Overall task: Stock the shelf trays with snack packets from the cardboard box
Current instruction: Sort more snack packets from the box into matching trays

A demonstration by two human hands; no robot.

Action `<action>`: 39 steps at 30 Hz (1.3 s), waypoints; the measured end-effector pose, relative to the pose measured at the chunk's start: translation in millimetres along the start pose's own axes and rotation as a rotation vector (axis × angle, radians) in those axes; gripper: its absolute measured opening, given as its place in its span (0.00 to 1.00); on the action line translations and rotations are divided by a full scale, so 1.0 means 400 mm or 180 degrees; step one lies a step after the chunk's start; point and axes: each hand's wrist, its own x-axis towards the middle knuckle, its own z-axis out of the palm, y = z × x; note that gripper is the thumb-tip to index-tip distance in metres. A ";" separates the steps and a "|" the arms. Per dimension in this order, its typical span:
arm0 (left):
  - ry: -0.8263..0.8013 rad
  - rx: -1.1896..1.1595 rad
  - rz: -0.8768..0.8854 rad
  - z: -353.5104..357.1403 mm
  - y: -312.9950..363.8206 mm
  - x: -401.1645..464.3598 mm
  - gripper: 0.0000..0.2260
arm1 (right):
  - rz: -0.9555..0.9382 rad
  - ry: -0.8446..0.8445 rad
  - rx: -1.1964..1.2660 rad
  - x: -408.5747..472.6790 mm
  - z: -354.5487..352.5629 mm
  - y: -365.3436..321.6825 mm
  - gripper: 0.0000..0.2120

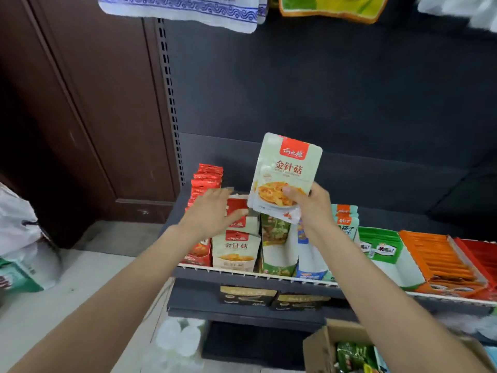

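I hold one pale snack packet (285, 173) upright in my right hand (309, 208), thumb curled over its lower front and the other fingers behind it, lifted above the shelf tray (242, 271). My left hand (212, 211) reaches forward with its fingers straight and loose, resting on the tops of the matching pale packets (236, 246) that already stand in a row in the tray, holding nothing.

The work looks well along but unfinished. The tray already carries full rows: red packets (205, 181) at the far left, then the pale row, green packets (277, 246), blue-and-white ones (309, 257), and further right green-and-white packs (382, 249) and orange packets (441, 259). The cardboard box (320, 345) sits low at my right, open, with green packets (352, 356) inside, so more stock waits.

I judge the packet in my hand belongs at the back of the pale row, since its print matches. Room there is tight: red packets stand just beside that row on one side and green ones on the other, and the dark back panel (322, 90) closes off the rear. Above the tray the space is open up to the hanging bags (188, 12) at the top, so I can come down from above. The tray's white front rail marks the near edge.
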 end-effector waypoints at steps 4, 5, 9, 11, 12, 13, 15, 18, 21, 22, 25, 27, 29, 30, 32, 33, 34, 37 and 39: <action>-0.0937 0.0665 0.0322 0.013 -0.041 0.003 0.39 | 0.0072 0.0087 0.0289 0.024 0.037 0.012 0.13; -0.1008 0.0722 0.0338 0.015 -0.045 0.005 0.40 | 0.0066 0.0069 0.0322 0.029 0.044 0.016 0.12; -0.0948 0.0902 0.0537 0.038 -0.054 -0.005 0.44 | 0.0075 -0.0087 0.0251 0.046 0.067 0.037 0.12; -0.0792 0.0913 0.0603 0.056 -0.061 -0.015 0.43 | 0.0109 -0.0177 0.0156 0.053 0.077 0.054 0.13; -0.0674 0.0879 0.0598 0.060 -0.063 -0.018 0.43 | 0.0124 -0.0211 0.0117 0.056 0.082 0.059 0.13; -0.0542 0.0853 0.0602 0.062 -0.063 -0.018 0.42 | 0.0131 -0.0227 0.0088 0.060 0.086 0.062 0.14; -0.0336 0.0803 0.0626 0.064 -0.055 -0.015 0.40 | 0.0126 -0.0272 0.0059 0.066 0.092 0.065 0.15; -0.0330 0.0455 0.0629 0.063 -0.049 -0.013 0.33 | 0.0111 -0.0413 0.0062 0.069 0.100 0.070 0.16; -0.0474 0.0135 0.0665 0.054 -0.057 -0.024 0.27 | 0.0080 -0.0606 -0.0027 0.072 0.109 0.085 0.15; -0.0520 0.0131 0.0725 0.051 -0.063 -0.029 0.26 | 0.0107 -0.0666 -0.0104 0.073 0.113 0.093 0.15; -0.0597 0.0164 0.0893 0.048 -0.083 -0.047 0.24 | 0.0421 -0.0852 -0.0402 0.068 0.124 0.126 0.18; -0.0609 0.0195 0.0953 0.044 -0.093 -0.055 0.23 | 0.0537 -0.0984 -0.0860 0.059 0.129 0.147 0.19; -0.0590 0.0208 0.0982 0.040 -0.094 -0.060 0.24 | 0.0531 -0.1190 -0.1302 0.053 0.136 0.155 0.19; -0.0579 0.0199 0.0967 0.038 -0.092 -0.060 0.24 | 0.0496 -0.1284 -0.1481 0.052 0.139 0.154 0.18; -0.0544 0.0217 0.0913 0.036 -0.087 -0.060 0.24 | 0.0225 -0.1392 -0.1813 0.057 0.146 0.145 0.15; -0.0539 0.0248 0.0889 0.033 -0.084 -0.061 0.24 | -0.0019 -0.1398 -0.1970 0.059 0.150 0.139 0.13; -0.0554 0.0281 0.0865 0.031 -0.082 -0.062 0.24 | -0.0280 -0.1341 -0.2113 0.062 0.154 0.135 0.12; -0.0564 0.0223 0.0860 0.026 -0.079 -0.065 0.23 | -0.0917 -0.1134 -0.2603 0.072 0.153 0.128 0.10; -0.0516 0.0092 0.0787 0.025 -0.075 -0.068 0.22 | -0.1096 -0.1224 -0.3136 0.080 0.148 0.134 0.11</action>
